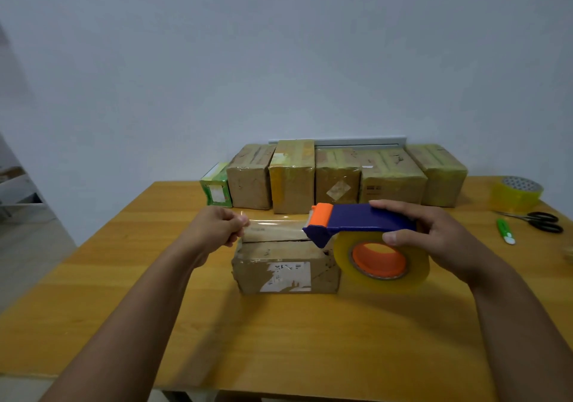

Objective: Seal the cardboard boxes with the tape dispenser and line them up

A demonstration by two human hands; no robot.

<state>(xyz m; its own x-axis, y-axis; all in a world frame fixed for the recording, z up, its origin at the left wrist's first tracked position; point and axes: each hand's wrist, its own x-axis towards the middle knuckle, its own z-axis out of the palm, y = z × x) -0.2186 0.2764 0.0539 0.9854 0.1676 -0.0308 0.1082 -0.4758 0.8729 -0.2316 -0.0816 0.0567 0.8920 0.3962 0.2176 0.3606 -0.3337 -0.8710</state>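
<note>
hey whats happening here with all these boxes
A person is taping a cardboard box shut on a wooden table. The right hand holds a blue and orange tape dispenser at the box's right end, while the left hand pinches the free end of the clear tape strip stretched across the top. Six boxes already stand in a row at the back. A spare tape roll, scissors and a green cutter lie to the right.
</note>
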